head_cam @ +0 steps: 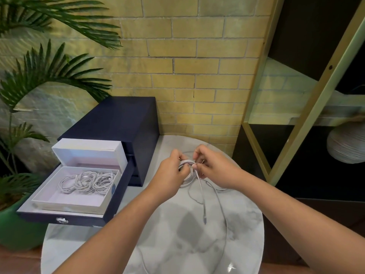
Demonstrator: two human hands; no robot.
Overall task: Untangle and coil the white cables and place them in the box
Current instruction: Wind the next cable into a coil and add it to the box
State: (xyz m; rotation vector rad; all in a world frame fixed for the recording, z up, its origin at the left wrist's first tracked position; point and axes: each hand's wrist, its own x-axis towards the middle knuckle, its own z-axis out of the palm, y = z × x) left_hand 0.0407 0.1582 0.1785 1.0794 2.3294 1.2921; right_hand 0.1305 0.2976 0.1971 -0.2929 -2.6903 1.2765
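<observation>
Left hand (169, 172): fingers curled round the left side of the cable coil (185, 171), gripping it.
Right hand (210, 167): fingertips pinch the strand at the coil's right side; I cannot tell which finger does the work.
Cable coil: held between both hands, above the marble table (177, 250); several loops bunched, not yet secured.
Loose tail (201, 194): drops from under the right hand toward the person, plug end low near the tabletop.
Second strand (225, 220): thin arc on the table, below and right of the hands; looks uncoiled.
White box (73, 204): left of the left hand, sitting in the open drawer (59, 216) of a dark cabinet (118, 119); lid upright behind it.
Finished coils (87, 181): three or so bundles lying in the box's far half.
Risk, unwinding: if either grip eases before the tail is wrapped, the loops would likely spring open.
Risk, snagging: the tail passes close to the second strand; a quick pull could drag both together and re-tangle them.
Risk, transfer: carried leftward unsecured, the coil may shed loops over the drawer edge.
</observation>
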